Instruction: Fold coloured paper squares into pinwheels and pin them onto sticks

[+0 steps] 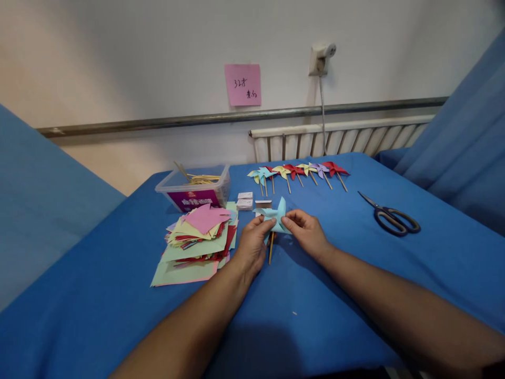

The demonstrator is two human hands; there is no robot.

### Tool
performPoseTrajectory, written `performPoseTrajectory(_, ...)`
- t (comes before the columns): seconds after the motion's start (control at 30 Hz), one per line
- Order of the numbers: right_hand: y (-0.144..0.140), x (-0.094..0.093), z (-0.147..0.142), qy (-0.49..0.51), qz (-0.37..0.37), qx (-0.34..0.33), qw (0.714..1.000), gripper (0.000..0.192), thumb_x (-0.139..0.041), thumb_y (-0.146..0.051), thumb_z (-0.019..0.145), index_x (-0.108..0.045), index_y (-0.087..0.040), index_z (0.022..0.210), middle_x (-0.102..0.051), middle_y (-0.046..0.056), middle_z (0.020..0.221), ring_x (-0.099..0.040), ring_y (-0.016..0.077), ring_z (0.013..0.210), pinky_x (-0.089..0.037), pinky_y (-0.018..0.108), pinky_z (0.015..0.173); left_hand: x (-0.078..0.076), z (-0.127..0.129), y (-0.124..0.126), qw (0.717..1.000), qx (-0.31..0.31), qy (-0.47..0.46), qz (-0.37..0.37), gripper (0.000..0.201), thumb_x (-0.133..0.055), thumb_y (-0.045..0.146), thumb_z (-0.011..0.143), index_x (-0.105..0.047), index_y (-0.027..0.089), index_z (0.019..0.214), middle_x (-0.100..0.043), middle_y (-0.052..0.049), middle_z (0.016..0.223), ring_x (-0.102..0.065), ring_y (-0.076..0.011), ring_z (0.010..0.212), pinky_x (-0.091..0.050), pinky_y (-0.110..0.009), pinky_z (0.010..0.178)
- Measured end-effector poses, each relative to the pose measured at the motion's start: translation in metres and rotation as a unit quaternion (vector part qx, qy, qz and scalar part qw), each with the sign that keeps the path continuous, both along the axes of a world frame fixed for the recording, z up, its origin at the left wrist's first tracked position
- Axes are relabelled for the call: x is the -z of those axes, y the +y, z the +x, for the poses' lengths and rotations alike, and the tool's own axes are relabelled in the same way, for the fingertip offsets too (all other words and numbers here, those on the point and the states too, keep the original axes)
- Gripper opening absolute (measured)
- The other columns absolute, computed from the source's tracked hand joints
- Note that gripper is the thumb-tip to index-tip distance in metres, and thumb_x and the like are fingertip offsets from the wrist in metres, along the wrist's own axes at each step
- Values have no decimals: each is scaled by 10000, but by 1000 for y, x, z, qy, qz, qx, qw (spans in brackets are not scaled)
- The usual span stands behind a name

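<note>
A light blue paper pinwheel (279, 216) is held up over the middle of the table, between both hands. My left hand (255, 237) pinches its left side, thumb on top of the paper. From the right, my right hand (305, 229) pinches the other edge between thumb and fingers. Below the paper a thin wooden stick (271, 248) points down toward me; whether it is fixed to the pinwheel is hidden. Just behind the pinwheel lies a small open box (263, 204), partly covered by it.
Left are a stack of coloured paper (189, 250) and a clear plastic bin (193, 197) of sticks. Small white boxes (244, 201) stand beside it. Several pinwheels (294, 171) lie along the back. Black-handled scissors (390, 215) rest at right on the blue cloth (339, 326).
</note>
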State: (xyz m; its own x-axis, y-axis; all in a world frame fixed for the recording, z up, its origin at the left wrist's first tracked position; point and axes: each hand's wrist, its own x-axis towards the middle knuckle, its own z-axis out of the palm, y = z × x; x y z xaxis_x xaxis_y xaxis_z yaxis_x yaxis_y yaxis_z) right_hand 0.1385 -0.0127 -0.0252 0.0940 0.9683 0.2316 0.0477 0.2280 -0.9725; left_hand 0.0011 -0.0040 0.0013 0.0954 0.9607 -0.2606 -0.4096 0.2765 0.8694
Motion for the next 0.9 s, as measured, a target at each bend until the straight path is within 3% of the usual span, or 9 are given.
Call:
performPoseTrajectory(0.13,3,-1,1,40,-27,2,999,363,-671,-529,718,-590,-177,681,-511,-46,561,-427,100,522,-336,246,525,-1,1,-1,1000,3,-10,3,212,-795,200,586,-666,153,748,-661,-7,703,-568,-113,603,-428,-236,562)
performPoseTrajectory(0.43,-3,-10,-2,188,-77,-67,977,341,-800,-413,627,-648,-169,810,-662,-9,744,-566,124,656,-426,269,672,-2,4,-7,998,19,31,53,183,-795,200,582,-653,142,682,-643,-2,644,-554,-99,577,-423,-223,594)
performPoseTrajectory(0.57,-2,-9,2,231,-98,-63,966,334,-815,-357,612,-678,-172,855,-702,18,823,-608,148,705,-456,304,731,-9,3,-8,997,55,-37,26,146,-741,216,650,-684,129,752,-664,-26,678,-582,-121,589,-461,-251,609)
performPoseTrajectory(0.7,1,-9,5,274,-131,-62,951,309,-820,-332,613,-688,-172,842,-699,18,778,-604,145,662,-472,309,701,-13,1,-5,990,102,-98,-17,142,-687,246,728,-694,128,807,-682,-46,708,-618,-153,605,-487,-270,585)
performPoseTrajectory(0.9,0,-9,7,294,-134,-75,943,254,-815,-295,636,-700,-167,824,-695,4,759,-597,122,646,-468,277,682,-4,-1,-2,990,113,-78,-20,113,-726,209,730,-681,127,794,-678,-49,687,-628,-139,590,-509,-251,592)
